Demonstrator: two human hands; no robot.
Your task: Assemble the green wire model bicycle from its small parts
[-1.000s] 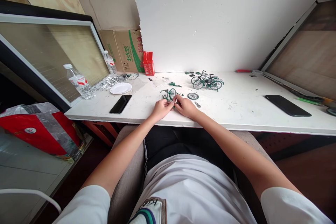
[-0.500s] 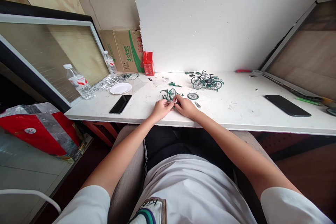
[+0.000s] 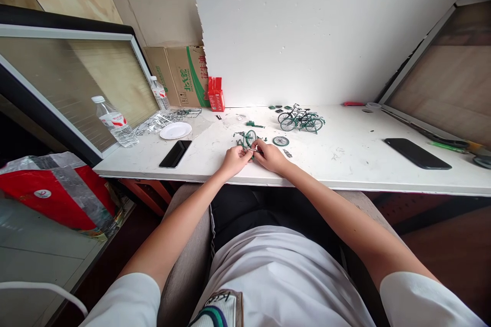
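My left hand (image 3: 235, 161) is closed with its fingertips on a partly built green model bicycle (image 3: 250, 138), near the front edge of the white table. One spoked wheel and the handlebar stick up beyond my fingers; the lower frame is mostly hidden by both hands. My right hand (image 3: 269, 156) is closed in a pinch on a thin silvery rod (image 3: 251, 149), which reaches across to the left fingertips. Whether the rod is a small screwdriver I cannot tell. Just beyond the right hand lies a loose bicycle wheel (image 3: 281, 141), with a small dark part (image 3: 287, 153) beside it.
Model bicycles (image 3: 301, 118) stand at the back, small green pieces (image 3: 275, 107) behind them. A green part (image 3: 255, 124) lies mid-table. Left are a phone (image 3: 175, 154), a paper plate (image 3: 175, 131), water bottles (image 3: 115, 121) and a red box (image 3: 216, 94). A black phone (image 3: 417, 153) lies right.
The view has shifted very slightly. Both hands keep their hold on the model bicycle and the rod, with no clear movement.
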